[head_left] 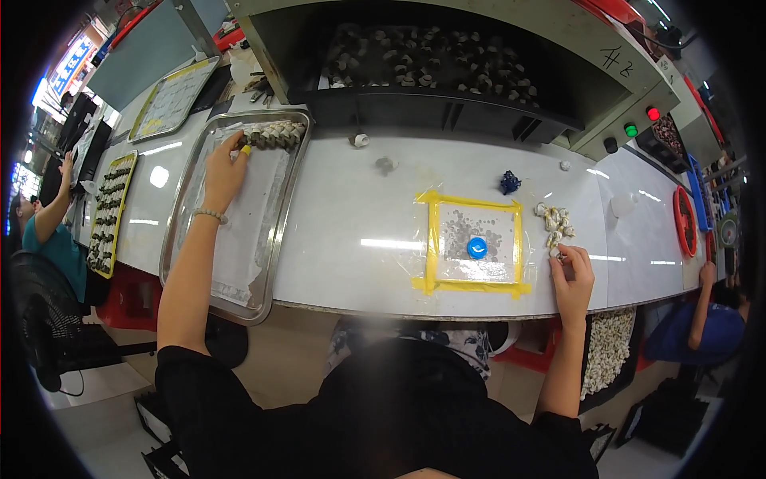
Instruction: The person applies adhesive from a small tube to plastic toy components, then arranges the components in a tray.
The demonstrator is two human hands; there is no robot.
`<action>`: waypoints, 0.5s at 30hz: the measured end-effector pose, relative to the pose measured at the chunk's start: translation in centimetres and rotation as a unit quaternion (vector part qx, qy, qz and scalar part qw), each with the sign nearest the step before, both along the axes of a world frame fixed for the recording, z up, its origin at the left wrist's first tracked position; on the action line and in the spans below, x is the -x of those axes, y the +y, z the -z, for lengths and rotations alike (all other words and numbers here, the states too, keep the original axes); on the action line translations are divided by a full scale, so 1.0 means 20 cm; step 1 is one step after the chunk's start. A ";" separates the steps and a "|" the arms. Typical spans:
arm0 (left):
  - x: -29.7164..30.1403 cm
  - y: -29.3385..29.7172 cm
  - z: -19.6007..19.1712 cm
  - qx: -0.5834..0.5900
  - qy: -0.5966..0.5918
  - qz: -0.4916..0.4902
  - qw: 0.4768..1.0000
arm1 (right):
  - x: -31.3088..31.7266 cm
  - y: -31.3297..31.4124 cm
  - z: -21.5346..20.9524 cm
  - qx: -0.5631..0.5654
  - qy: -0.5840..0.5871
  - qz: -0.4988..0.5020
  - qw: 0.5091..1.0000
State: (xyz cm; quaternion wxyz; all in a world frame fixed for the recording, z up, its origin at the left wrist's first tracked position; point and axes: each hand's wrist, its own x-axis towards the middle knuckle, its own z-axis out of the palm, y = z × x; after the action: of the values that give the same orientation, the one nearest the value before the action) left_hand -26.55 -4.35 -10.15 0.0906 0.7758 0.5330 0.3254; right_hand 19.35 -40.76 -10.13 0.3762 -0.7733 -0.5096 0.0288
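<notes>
While reaching from the lower edge, right hand [571,275] curled at the table [351,231] front, fingers [562,257] pinched on a small pale piece at the near end of a cluster of pale pieces [554,223] beside the yellow-taped square [472,243]. Farther off, left hand [224,172] stretched over the metal tray [275,231], fingers closed on a yellow-tipped piece, touching the row of dark-and-pale pieces [275,134] along the tray's far end.

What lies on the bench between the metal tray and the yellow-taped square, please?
In the head view, only bare white bench top lies between the metal tray and yellow-taped square.
</notes>
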 end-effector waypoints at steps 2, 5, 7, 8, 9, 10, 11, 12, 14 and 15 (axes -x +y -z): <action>0.04 0.04 0.02 -0.011 -0.006 0.003 1.000 | 0.00 0.00 0.00 -0.001 -0.018 -0.013 1.000; 0.05 0.05 0.01 -0.019 0.025 -0.011 0.999 | 0.01 0.00 0.00 -0.008 -0.005 -0.003 1.000; 0.05 0.06 0.03 -0.049 0.043 0.000 0.998 | 0.01 0.00 0.00 -0.007 -0.003 -0.005 1.000; 0.06 0.06 0.04 -0.079 0.062 0.009 0.995 | 0.01 0.00 0.00 -0.007 0.000 -0.008 1.000; 0.07 0.06 0.06 -0.079 0.063 0.009 0.995 | 0.01 0.01 0.00 -0.006 0.001 -0.008 1.000; 0.06 0.04 0.05 -0.071 0.068 0.012 0.995 | 0.01 0.00 0.00 -0.005 0.008 -0.005 1.000; 0.05 0.02 0.04 -0.064 0.074 0.015 0.995 | 0.01 0.00 0.00 -0.003 0.016 -0.002 1.000; 0.04 0.00 0.03 -0.064 0.074 0.016 0.995 | 0.01 0.00 0.01 -0.003 0.016 -0.002 1.000; -0.02 -0.05 0.00 -0.165 0.058 0.018 0.984 | 0.00 -0.01 0.01 -0.005 0.014 -0.005 1.000; -0.04 -0.08 -0.02 -0.165 0.057 0.019 0.984 | 0.00 -0.01 0.01 -0.005 0.013 -0.004 1.000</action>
State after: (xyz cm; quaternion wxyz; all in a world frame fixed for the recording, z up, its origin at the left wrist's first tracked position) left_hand -25.67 -5.88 -9.83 -0.0629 0.8075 0.4612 0.3624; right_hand 19.31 -40.92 -10.23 0.3863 -0.7692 -0.5077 0.0376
